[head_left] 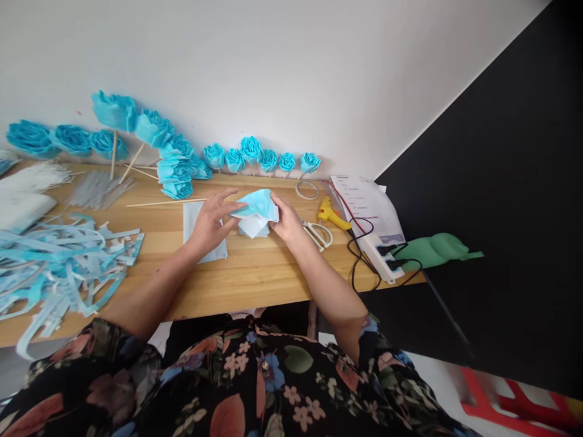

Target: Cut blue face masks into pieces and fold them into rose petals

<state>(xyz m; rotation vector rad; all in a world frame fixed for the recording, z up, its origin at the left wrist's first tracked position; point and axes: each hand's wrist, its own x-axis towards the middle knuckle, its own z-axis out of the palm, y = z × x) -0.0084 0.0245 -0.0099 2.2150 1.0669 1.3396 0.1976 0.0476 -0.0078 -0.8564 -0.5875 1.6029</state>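
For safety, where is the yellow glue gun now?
In the head view, the glue gun lies right of centre, between white-handled scissors and printed paper.

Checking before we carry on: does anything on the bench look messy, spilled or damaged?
The heap of blue and white strips at the left looks untidy: it is tangled, and one strip hangs past the front edge of the wooden table. I see no spill or obvious damage.
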